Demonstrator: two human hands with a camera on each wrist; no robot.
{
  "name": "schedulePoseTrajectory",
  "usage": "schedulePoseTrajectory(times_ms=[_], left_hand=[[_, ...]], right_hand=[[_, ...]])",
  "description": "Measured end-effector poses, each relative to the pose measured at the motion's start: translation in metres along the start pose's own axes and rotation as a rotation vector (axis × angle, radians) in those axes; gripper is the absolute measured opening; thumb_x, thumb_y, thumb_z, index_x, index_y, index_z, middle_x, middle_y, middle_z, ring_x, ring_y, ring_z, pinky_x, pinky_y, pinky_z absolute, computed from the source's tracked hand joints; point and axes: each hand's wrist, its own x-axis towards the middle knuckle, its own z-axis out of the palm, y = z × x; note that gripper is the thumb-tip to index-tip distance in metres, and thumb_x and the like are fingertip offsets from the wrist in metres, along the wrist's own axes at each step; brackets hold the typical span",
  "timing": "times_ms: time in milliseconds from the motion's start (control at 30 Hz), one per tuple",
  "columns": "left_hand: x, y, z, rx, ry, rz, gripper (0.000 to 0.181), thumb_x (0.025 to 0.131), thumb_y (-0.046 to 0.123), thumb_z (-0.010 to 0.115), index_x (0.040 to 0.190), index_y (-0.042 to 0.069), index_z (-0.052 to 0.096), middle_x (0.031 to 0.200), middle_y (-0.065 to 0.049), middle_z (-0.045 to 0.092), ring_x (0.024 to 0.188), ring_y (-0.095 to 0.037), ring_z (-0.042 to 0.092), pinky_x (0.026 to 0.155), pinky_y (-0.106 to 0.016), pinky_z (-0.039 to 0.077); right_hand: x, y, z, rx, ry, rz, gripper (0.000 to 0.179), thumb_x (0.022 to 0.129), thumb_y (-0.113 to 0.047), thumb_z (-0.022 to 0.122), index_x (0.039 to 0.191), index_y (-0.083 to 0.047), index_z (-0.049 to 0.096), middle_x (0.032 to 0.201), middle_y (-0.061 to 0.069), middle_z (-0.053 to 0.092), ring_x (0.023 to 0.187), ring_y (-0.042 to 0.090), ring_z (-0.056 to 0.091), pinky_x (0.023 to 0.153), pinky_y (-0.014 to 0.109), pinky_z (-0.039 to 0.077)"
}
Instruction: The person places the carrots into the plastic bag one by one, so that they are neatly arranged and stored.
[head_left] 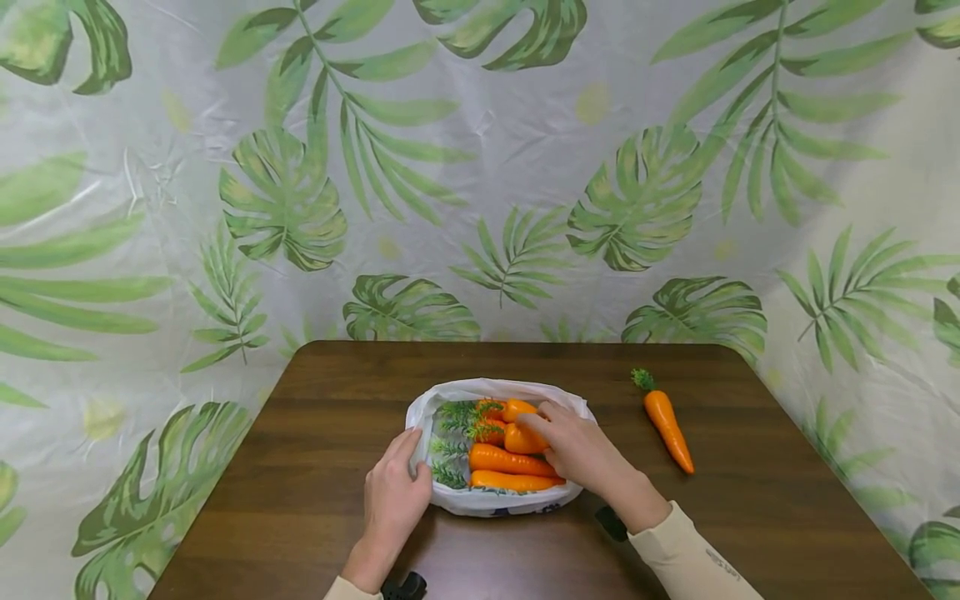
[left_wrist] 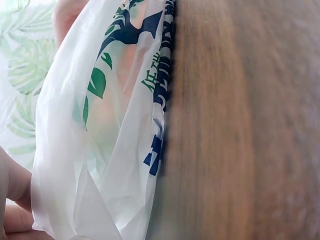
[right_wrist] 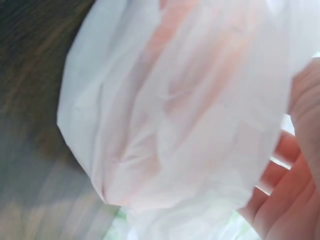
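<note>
A white plastic bag (head_left: 480, 502) with a rolled-open mouth lies on the table, dark blue and green print on its side. Inside are several orange carrots (head_left: 513, 460) side by side, their green tops (head_left: 448, 475) toward the left. At the bag's left rim, my left hand (head_left: 397, 483) holds the plastic; its fingers (left_wrist: 17, 185) show beside the white film in the left wrist view. My right hand (head_left: 577, 442) reaches over the right rim and grips a carrot (head_left: 521, 439) in the bag, hiding its tip. The right wrist view has the hand (right_wrist: 290, 200) behind the bag's edge.
One more carrot (head_left: 669, 431) lies alone on the right of the brown wooden table (head_left: 337, 417), its green top toward the back. A leaf-patterned curtain (head_left: 525, 167) hangs behind the table and along its sides.
</note>
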Motion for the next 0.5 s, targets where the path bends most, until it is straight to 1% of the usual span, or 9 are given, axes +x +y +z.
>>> schedulePoseTrajectory(times_ms=[67,133,300,400,500], left_hand=[[0.0,0.0,0.0,0.003,0.001,-0.003,0.043,0.08,0.001,0.07,0.123,0.003,0.072,0.124,-0.011,0.068,0.105,-0.034,0.069,0.082,-0.053,0.055],[0.0,0.0,0.0,0.005,0.009,0.002,0.043,0.079,0.001,0.07,0.122,0.003,0.072,0.124,-0.011,0.068,0.104,-0.034,0.069,0.08,-0.053,0.055],[0.0,-0.001,0.001,0.008,0.027,0.011,0.044,0.078,0.0,0.071,0.121,0.003,0.072,0.123,-0.01,0.069,0.103,-0.034,0.07,0.079,-0.053,0.055],[0.0,-0.002,0.002,0.008,0.032,0.016,0.044,0.077,0.0,0.071,0.121,0.003,0.072,0.123,-0.01,0.069,0.103,-0.033,0.07,0.079,-0.053,0.055],[0.0,-0.002,0.002,0.008,0.032,0.015,0.044,0.077,0.0,0.071,0.121,0.003,0.072,0.123,-0.01,0.069,0.103,-0.033,0.069,0.079,-0.053,0.055]], right_hand=[[0.0,-0.001,-0.003,0.008,0.022,-0.003,0.058,0.076,0.003,0.076,0.127,-0.021,0.065,0.103,-0.002,0.055,0.081,0.015,0.052,0.062,0.028,0.049],[-0.001,-0.002,-0.007,0.017,0.044,0.005,0.057,0.075,0.002,0.077,0.126,-0.02,0.066,0.104,-0.001,0.057,0.082,0.015,0.055,0.061,0.029,0.049],[-0.003,-0.003,-0.019,0.022,0.048,0.085,0.06,0.075,-0.008,0.082,0.13,-0.023,0.065,0.112,-0.003,0.06,0.084,0.014,0.057,0.055,0.027,0.046],[-0.005,-0.001,-0.027,0.006,0.05,0.128,0.06,0.076,-0.013,0.083,0.132,-0.024,0.064,0.107,-0.004,0.059,0.078,0.012,0.052,0.053,0.025,0.045],[-0.007,0.002,-0.036,0.0,0.064,0.156,0.056,0.077,-0.015,0.085,0.13,-0.024,0.065,0.102,-0.003,0.059,0.074,0.011,0.05,0.052,0.024,0.044]])
